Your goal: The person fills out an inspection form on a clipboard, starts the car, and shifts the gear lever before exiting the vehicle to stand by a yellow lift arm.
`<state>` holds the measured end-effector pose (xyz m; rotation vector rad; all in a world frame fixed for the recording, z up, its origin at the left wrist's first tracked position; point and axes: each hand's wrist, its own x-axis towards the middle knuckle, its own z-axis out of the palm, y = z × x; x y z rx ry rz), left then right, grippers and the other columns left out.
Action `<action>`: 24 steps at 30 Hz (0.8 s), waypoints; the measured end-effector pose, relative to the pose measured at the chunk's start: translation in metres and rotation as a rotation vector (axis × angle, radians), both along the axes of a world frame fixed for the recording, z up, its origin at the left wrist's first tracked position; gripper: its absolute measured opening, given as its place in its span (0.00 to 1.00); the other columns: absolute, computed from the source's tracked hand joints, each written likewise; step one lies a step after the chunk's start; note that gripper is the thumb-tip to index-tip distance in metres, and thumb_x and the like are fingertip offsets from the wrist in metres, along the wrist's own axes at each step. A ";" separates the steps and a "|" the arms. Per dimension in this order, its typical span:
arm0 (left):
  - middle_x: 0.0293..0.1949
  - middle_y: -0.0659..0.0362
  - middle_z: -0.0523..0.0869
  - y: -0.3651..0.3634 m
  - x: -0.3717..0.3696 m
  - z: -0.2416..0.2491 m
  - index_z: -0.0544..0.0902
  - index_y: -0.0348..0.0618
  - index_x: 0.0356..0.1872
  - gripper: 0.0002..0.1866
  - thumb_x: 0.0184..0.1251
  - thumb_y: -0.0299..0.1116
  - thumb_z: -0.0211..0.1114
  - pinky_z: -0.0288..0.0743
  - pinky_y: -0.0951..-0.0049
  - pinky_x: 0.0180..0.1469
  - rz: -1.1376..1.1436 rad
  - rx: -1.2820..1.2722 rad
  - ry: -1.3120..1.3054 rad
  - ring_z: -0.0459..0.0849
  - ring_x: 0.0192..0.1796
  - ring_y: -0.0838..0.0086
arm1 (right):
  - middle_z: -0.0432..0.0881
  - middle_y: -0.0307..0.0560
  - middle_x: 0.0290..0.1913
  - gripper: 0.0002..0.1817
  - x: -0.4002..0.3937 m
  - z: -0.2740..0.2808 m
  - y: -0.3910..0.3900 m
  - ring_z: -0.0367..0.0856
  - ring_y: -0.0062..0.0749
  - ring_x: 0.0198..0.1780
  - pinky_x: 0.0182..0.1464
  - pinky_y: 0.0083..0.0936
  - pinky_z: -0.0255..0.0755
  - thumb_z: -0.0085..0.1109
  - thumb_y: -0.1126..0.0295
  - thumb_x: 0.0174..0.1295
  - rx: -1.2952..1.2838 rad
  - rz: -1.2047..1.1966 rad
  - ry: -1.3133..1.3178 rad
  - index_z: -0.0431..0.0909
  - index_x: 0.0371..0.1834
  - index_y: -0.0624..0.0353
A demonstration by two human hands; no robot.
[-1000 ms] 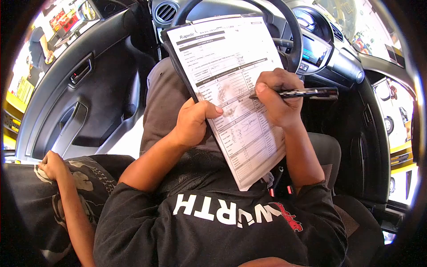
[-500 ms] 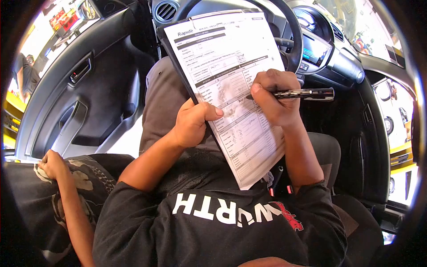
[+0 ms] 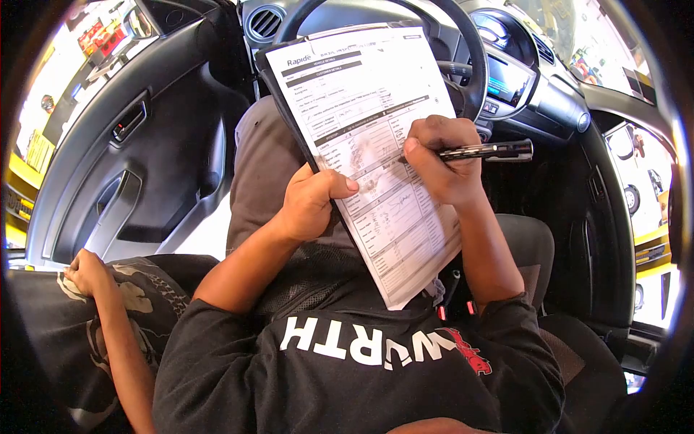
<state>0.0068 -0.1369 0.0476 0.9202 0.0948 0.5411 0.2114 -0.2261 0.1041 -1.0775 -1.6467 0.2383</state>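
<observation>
A black clipboard [image 3: 283,95] with a printed form [image 3: 340,98] clipped on it rests tilted over my lap, below the steering wheel. My left hand [image 3: 312,201] grips the clipboard's left edge, its thumb pressed on the paper and its other fingers hidden underneath. My right hand [image 3: 446,159] is closed around a black pen [image 3: 499,150], whose tip meets the form near its middle. Handwriting and dark smudges mark the form's middle rows. The paper's lower end curls towards my shirt.
The steering wheel [image 3: 473,54] and a lit dashboard screen [image 3: 506,81] lie ahead. At left is an open car door [image 3: 144,145]. Another person's hand [image 3: 88,273] rests at lower left. Red seat-belt buckles [image 3: 471,308] sit at my right side.
The pen and my right hand have shifted slightly left on the form. The clipboard's top has dipped a little. A person seen outside through the door gap has moved mostly out of view.
</observation>
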 end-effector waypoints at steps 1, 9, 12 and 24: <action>0.54 0.45 0.85 0.000 0.000 -0.001 0.75 0.23 0.60 0.26 0.59 0.23 0.54 0.77 0.66 0.61 -0.004 -0.004 -0.007 0.85 0.53 0.62 | 0.69 0.37 0.17 0.13 0.000 0.001 -0.001 0.61 0.19 0.19 0.23 0.24 0.54 0.60 0.80 0.59 -0.025 0.012 0.017 0.70 0.19 0.60; 0.55 0.44 0.84 0.002 -0.001 0.000 0.73 0.23 0.63 0.28 0.60 0.25 0.53 0.77 0.66 0.62 -0.028 0.033 0.007 0.85 0.54 0.61 | 0.69 0.38 0.18 0.13 0.002 -0.002 -0.002 0.61 0.19 0.20 0.24 0.24 0.54 0.60 0.80 0.59 -0.036 -0.008 -0.018 0.69 0.19 0.61; 0.55 0.44 0.84 0.005 -0.004 -0.002 0.72 0.23 0.63 0.28 0.60 0.25 0.53 0.77 0.66 0.62 -0.002 0.035 0.007 0.85 0.54 0.61 | 0.68 0.38 0.18 0.13 -0.002 -0.005 0.007 0.61 0.19 0.19 0.24 0.24 0.54 0.60 0.81 0.59 0.022 -0.009 -0.029 0.69 0.18 0.61; 0.54 0.43 0.84 0.005 0.000 -0.005 0.73 0.22 0.62 0.28 0.57 0.24 0.54 0.77 0.66 0.61 0.024 -0.009 0.064 0.86 0.53 0.60 | 0.72 0.37 0.20 0.12 0.003 -0.011 0.005 0.62 0.15 0.21 0.24 0.22 0.55 0.56 0.84 0.61 -0.024 0.004 0.019 0.69 0.21 0.60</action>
